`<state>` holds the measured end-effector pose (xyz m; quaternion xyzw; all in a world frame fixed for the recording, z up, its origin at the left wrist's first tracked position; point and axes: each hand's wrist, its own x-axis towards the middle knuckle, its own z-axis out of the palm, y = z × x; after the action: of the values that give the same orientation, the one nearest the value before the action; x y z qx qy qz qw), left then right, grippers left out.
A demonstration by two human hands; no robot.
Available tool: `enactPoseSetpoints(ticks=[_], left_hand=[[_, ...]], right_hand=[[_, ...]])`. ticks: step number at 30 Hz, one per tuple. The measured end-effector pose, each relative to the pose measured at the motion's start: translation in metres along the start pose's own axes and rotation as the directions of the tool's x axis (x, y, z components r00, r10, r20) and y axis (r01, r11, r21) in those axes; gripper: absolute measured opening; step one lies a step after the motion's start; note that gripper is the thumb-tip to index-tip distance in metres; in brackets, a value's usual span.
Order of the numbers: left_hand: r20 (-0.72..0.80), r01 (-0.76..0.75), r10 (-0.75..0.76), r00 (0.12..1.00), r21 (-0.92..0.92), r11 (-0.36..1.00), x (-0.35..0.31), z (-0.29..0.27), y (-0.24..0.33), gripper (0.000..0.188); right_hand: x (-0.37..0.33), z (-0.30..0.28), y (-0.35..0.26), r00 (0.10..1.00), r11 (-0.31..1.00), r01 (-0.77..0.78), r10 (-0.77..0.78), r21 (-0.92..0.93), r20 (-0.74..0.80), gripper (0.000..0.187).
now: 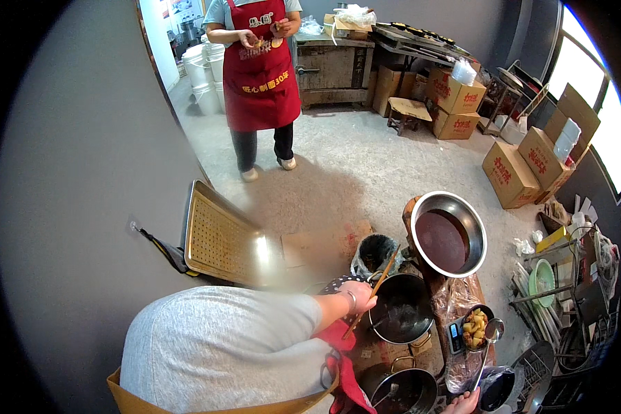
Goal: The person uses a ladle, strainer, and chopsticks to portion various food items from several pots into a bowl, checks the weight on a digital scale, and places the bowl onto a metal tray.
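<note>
My left hand [361, 295], with a bracelet at the wrist, is closed on a long wooden stick like a cooking chopstick [386, 270]. It is beside a black two-handled pot [401, 323] with dark contents. At the lower edge, my right hand [464, 402] grips the long handle of a metal ladle [493, 330]. The ladle's bowl hangs by the rim of a small dark bowl of yellow chunks like potato [475, 327]. That bowl stands by a small device with a blue display, like a scale [454, 336]. A second dark pot [400, 390] is nearer me, with a metal utensil in it.
A large steel basin [479, 238] of dark red-brown liquid stands beyond the pots. A lined bin [376, 252] is beside it. A perforated tray [217, 234] leans at the left wall. Ahead stands a person in a red apron [261, 69]. Cardboard boxes [510, 176] are at right.
</note>
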<state>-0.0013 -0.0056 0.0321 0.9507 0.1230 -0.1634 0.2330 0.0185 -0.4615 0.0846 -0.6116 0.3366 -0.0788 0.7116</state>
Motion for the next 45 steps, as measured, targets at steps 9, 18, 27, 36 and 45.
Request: enactPoseSetpoints(ticks=[9,18,27,36,45], left_hand=[[0.022,0.088,-0.090,0.996,0.063,0.994,0.007,-0.006,-0.005,0.044],[-0.073,0.001,0.012,0.997,0.180,0.984,0.012,0.005,0.011,0.048],[-0.115,-0.002,0.024,0.993,0.186,0.983,0.020,0.016,0.000,0.045],[-0.117,-0.009,0.030,0.993,0.174,0.985,0.022,0.019,-0.002,0.045],[-0.143,0.015,0.013,0.990,0.195,0.981,0.024,0.023,-0.005,0.043]], right_hand=[[0.037,-0.007,0.044,0.991,0.985,0.110,-0.118,0.135,0.055,0.021],[0.034,-0.012,0.030,0.997,0.992,0.062,-0.057,0.110,-0.042,0.030],[0.021,0.002,0.033,0.993,0.994,0.102,-0.099,0.036,-0.065,0.030],[0.032,0.009,0.045,0.976,0.978,0.206,-0.209,-0.042,-0.069,0.027],[0.032,0.005,0.047,0.967,0.970,0.236,-0.240,-0.060,-0.080,0.026]])
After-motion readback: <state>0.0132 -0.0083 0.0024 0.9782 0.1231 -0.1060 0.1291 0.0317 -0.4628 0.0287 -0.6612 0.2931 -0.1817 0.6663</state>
